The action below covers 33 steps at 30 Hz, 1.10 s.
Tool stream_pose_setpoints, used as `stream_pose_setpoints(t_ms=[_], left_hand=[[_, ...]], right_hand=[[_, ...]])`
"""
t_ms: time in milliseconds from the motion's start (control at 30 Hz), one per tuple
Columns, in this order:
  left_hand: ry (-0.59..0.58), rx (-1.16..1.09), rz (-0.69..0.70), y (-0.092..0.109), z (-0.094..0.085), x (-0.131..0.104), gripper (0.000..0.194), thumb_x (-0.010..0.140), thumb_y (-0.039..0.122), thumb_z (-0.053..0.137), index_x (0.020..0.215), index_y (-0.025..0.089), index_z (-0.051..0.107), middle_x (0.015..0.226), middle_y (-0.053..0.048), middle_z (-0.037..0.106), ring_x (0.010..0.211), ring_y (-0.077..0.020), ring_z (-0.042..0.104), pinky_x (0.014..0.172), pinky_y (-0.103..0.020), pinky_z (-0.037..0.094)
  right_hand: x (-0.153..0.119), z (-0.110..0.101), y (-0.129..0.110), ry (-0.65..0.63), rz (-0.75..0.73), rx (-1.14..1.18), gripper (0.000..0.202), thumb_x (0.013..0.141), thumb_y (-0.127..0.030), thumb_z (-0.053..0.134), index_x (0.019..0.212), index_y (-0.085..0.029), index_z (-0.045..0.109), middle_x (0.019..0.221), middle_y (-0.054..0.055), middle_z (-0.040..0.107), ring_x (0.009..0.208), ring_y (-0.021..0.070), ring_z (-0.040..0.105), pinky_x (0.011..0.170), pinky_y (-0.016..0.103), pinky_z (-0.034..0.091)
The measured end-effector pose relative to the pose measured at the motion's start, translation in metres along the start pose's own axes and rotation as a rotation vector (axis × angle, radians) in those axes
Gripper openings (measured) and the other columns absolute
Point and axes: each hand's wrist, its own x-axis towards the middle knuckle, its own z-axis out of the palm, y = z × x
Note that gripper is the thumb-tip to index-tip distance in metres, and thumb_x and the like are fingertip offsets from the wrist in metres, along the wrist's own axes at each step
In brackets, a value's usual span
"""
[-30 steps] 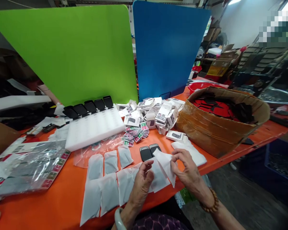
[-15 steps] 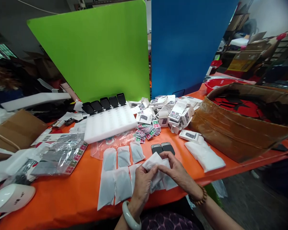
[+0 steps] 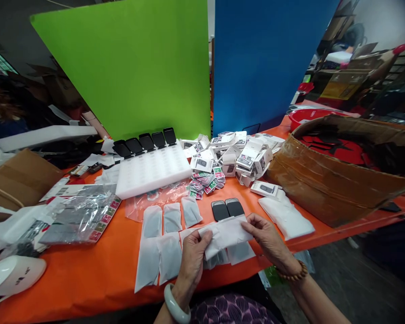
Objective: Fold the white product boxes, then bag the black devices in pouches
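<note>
A white translucent pouch (image 3: 224, 235) is stretched between my two hands above the table's near edge. My left hand (image 3: 193, 252) pinches its left end under the thumb. At the other end, the fingers of my right hand (image 3: 265, 234) are closed on the upper right corner. Just behind the pouch lie two flat black rounded devices (image 3: 227, 209) side by side. To the left, several filled white pouches (image 3: 170, 256) rest in rows, dark shapes showing through. More filled pouches (image 3: 239, 253) lie partly hidden beneath my hands.
A stack of white pouches (image 3: 286, 218) lies right, beside a large cardboard box (image 3: 307, 180). Small white boxes (image 3: 246, 155) are heaped at the back, near a pile of printed cards (image 3: 205, 182). A white foam tray (image 3: 153, 168) holds upright black devices. Plastic-wrapped packs (image 3: 81, 216) lie left.
My right hand has moved right and a little down, away from my left hand. The pouch, bunched between the fingers before, is now drawn out wide and flat.
</note>
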Motion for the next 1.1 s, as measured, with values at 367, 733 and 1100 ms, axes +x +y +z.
stream_pose_setpoints(t_ms=[367,733,1100], left_hand=[[-0.016,0.059,0.002,0.001,0.002,0.002,0.028,0.060,0.036,0.082,0.071,0.012,0.072,0.060,-0.001,0.066,0.055,-0.0125,0.056,0.054,-0.022,0.045],[-0.206,0.214,-0.020,-0.007,-0.002,0.005,0.032,0.073,0.042,0.072,0.079,0.011,0.072,0.067,-0.002,0.066,0.060,-0.0129,0.054,0.057,-0.022,0.041],[-0.284,0.240,-0.049,-0.006,0.001,0.004,0.034,0.070,0.045,0.073,0.081,0.012,0.070,0.065,-0.001,0.062,0.057,-0.0118,0.050,0.057,-0.023,0.040]], right_hand=[[0.006,-0.015,-0.029,-0.011,0.029,0.243,0.039,0.059,-0.030,0.084,0.069,-0.021,0.048,0.061,-0.006,0.053,0.052,0.0086,0.046,0.047,0.019,0.036],[0.015,-0.004,-0.026,-0.043,0.059,0.201,0.038,0.064,-0.045,0.079,0.082,-0.021,0.056,0.064,-0.007,0.053,0.051,0.0071,0.043,0.047,0.019,0.032],[0.003,0.002,-0.017,-0.405,0.089,-0.190,0.036,0.064,-0.034,0.079,0.096,-0.020,0.068,0.091,0.001,0.062,0.075,0.0153,0.054,0.064,0.025,0.042]])
